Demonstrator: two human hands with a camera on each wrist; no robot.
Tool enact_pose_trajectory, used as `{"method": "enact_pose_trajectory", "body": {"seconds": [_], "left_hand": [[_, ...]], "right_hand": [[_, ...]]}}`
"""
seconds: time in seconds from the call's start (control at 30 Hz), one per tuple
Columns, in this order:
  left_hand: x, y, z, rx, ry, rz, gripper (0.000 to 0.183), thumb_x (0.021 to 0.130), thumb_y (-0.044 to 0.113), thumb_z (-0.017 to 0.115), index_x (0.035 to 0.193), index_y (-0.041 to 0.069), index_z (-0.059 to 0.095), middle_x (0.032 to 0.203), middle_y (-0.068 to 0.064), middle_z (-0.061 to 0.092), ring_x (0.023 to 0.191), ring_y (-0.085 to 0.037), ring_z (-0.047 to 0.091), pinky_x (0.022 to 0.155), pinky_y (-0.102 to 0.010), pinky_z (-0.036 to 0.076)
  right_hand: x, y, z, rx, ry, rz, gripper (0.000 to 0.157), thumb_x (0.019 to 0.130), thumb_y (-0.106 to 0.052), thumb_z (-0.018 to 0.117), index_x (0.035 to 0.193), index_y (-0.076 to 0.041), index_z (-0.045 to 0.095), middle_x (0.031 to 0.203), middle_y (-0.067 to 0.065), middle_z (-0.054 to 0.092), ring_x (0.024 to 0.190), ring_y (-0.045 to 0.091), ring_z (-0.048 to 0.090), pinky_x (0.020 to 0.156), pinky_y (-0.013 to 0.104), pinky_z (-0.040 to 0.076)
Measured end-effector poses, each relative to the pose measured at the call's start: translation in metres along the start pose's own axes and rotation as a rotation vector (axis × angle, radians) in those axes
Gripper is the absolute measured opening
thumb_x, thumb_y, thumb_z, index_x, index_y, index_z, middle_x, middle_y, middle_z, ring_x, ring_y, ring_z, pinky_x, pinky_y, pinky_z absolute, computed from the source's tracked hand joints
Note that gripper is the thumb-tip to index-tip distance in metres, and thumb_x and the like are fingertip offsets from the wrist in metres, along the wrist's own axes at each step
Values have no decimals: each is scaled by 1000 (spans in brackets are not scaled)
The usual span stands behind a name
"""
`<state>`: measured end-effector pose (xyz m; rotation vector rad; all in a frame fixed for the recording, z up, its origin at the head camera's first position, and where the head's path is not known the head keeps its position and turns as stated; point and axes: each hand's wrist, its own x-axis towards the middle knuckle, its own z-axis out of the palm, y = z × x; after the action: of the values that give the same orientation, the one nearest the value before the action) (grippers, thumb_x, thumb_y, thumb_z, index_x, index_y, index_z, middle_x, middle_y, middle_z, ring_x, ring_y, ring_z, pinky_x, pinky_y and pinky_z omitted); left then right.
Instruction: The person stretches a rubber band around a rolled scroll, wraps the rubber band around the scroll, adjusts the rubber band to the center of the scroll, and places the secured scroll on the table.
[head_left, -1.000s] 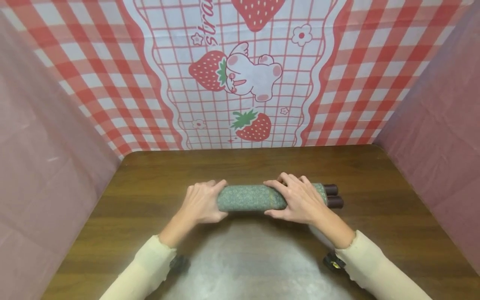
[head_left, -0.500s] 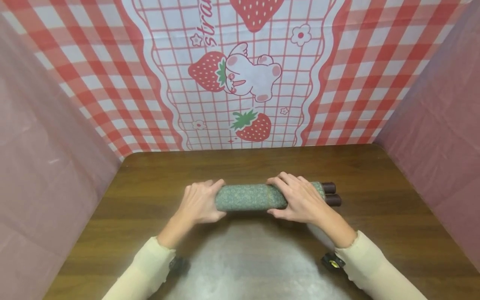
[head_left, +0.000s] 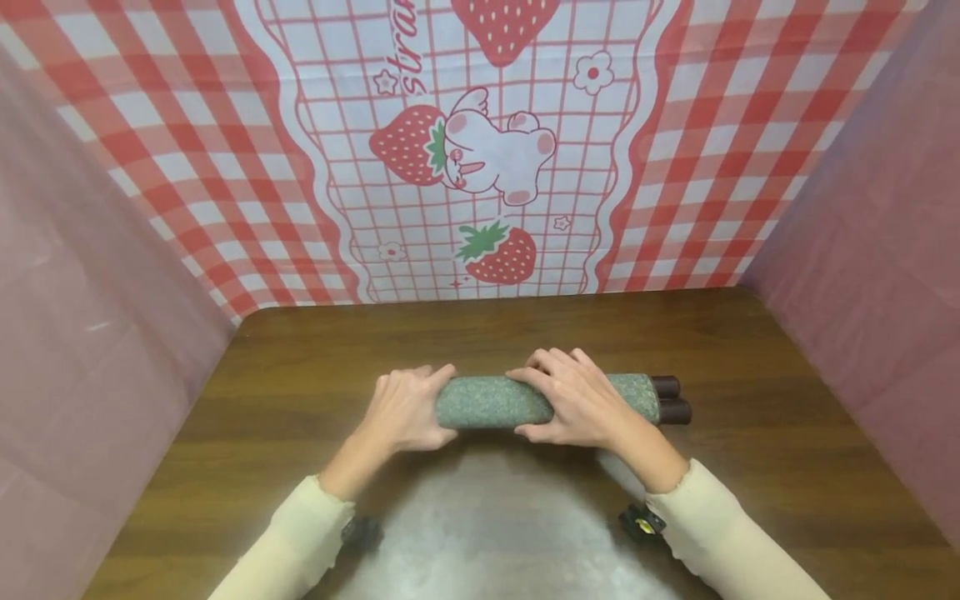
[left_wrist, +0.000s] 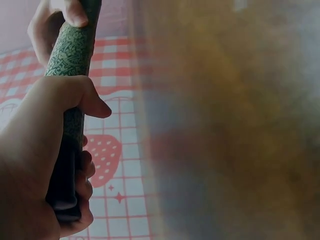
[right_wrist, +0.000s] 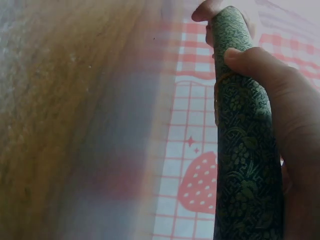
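Observation:
A rolled scroll (head_left: 487,402) in green floral brocade lies sideways across the middle of the head view, over the table. Two dark roller ends (head_left: 673,411) stick out at its right. My left hand (head_left: 408,410) grips its left end; in the left wrist view, dark ends (left_wrist: 65,185) show inside the curled fingers. Right of the scroll's middle, my right hand (head_left: 577,404) holds it from above, thumb on the near side and fingers over the far side. The right wrist view shows the brocade (right_wrist: 245,150) up close, with a thin yellowish cord (right_wrist: 218,102) around it.
The brown wooden table (head_left: 315,342) has a bright glare near the front. A red-checked strawberry cloth (head_left: 570,150) hangs behind it, with pink cloth (head_left: 97,350) on both sides. A dark wrist camera (head_left: 642,522) sits by the right sleeve.
My right hand has slid left along the scroll, so more brocade shows to its right. The left hand keeps its grip at the left end. The head view has shifted slightly.

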<state>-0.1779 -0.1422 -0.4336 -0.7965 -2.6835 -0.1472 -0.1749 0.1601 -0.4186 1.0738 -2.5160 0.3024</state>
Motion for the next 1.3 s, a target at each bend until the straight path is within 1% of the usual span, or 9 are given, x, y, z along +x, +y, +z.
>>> {"method": "enact_pose_trajectory", "body": {"seconds": [0.13, 0.3, 0.4, 0.53, 0.67, 0.83, 1.03, 1.17, 1.3], "left_hand": [[4, -1, -4, 3, 15, -1, 77, 60, 54, 99, 124, 25, 70, 85, 0, 75, 59, -18, 60, 47, -29, 36], [5, -3, -7, 22, 7, -2, 79, 61, 57, 100, 127, 24, 70, 88, -2, 78, 58, -17, 59, 47, -27, 33], [3, -4, -7, 22, 5, -13, 81, 61, 56, 101, 129, 23, 71, 88, -2, 78, 58, -17, 58, 47, -27, 33], [2, -5, -7, 8, -1, -24, 81, 61, 55, 101, 130, 24, 71, 88, -2, 77, 58, -17, 57, 49, -27, 33], [2, -5, -6, 3, -4, -25, 81, 61, 56, 101, 129, 24, 70, 88, -2, 77, 58, -17, 57, 48, -27, 33], [1, -4, -5, 0, -14, -29, 80, 62, 55, 100, 129, 24, 70, 88, -2, 76, 58, -16, 56, 49, -27, 33], [0, -4, -5, -12, -22, -39, 79, 63, 55, 100, 129, 24, 70, 92, -3, 79, 60, -17, 59, 49, -27, 34], [0, -4, -5, -20, -33, -50, 80, 63, 54, 100, 131, 23, 70, 94, -4, 81, 60, -18, 59, 48, -27, 34], [0, -3, -4, -32, -35, -53, 80, 63, 54, 100, 131, 23, 70, 95, -5, 81, 60, -19, 59, 48, -27, 34]], "right_hand": [[1, 2, -5, 15, -10, 20, 79, 75, -58, 98, 140, -20, 75, 117, 3, 74, 103, 22, 68, 84, 39, 51], [-1, 8, -11, 12, -93, 96, 90, 74, -63, 97, 146, -17, 69, 126, 4, 78, 112, 23, 75, 84, 43, 56], [-4, 11, -13, -5, -118, 125, 88, 73, -63, 98, 142, -17, 70, 124, 3, 79, 108, 22, 77, 80, 42, 59], [-5, 14, -13, -25, -102, 84, 82, 76, -61, 96, 139, -17, 71, 118, 3, 76, 98, 20, 74, 75, 42, 61], [-4, 13, -11, -50, -88, 57, 82, 76, -63, 93, 142, -19, 72, 115, 3, 74, 92, 19, 71, 72, 41, 59], [-3, 11, -9, -62, -100, 78, 83, 76, -68, 92, 141, -22, 73, 111, 2, 72, 85, 17, 67, 68, 37, 56], [1, 8, -10, -91, -108, 100, 84, 73, -73, 91, 140, -24, 75, 109, 3, 73, 78, 17, 63, 64, 35, 54], [3, 6, -11, -97, -116, 117, 85, 72, -74, 91, 141, -26, 75, 112, 4, 74, 75, 18, 63, 64, 35, 54], [5, 4, -12, -106, -132, 132, 85, 73, -78, 88, 142, -29, 75, 116, 5, 75, 79, 23, 70, 65, 37, 56]]}}
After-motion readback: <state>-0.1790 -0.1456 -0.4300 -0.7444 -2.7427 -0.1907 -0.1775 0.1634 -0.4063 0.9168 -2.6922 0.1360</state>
